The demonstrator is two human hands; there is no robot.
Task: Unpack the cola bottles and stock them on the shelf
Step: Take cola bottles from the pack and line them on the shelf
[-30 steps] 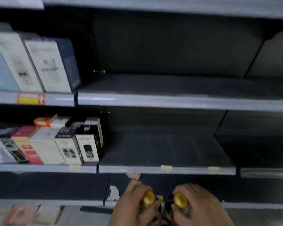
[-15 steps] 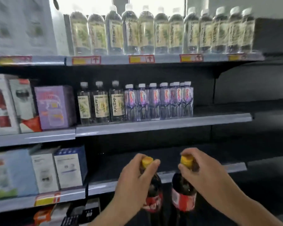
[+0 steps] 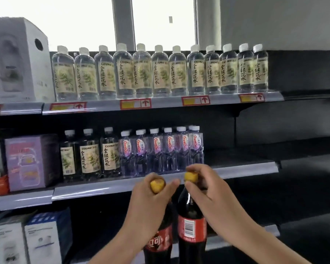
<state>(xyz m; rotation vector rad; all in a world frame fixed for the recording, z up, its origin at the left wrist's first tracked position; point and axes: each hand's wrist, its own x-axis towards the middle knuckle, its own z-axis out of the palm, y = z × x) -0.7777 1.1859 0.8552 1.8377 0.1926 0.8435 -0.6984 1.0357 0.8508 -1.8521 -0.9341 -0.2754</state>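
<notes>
I hold two dark cola bottles with yellow caps and red labels upright in front of the shelves. My left hand [image 3: 151, 202] grips the neck of the left cola bottle [image 3: 160, 242], its cap showing between thumb and fingers. My right hand [image 3: 213, 197] pinches the neck of the right cola bottle [image 3: 191, 227] just under its cap. Both caps are level with the front edge of the middle shelf [image 3: 242, 169], whose right part is bare behind my right hand.
Small purple-label water bottles [image 3: 160, 149] and three herbal-water bottles [image 3: 90, 157] fill the middle shelf's left part, next to a purple box [image 3: 31, 161]. A row of herbal-water bottles [image 3: 160, 73] lines the top shelf. White boxes [image 3: 36, 239] stand lower left.
My view has swung up from the low shelves to the upper ones. Both hands have lifted the two cola bottles from low down to the height of the middle shelf's edge.
</notes>
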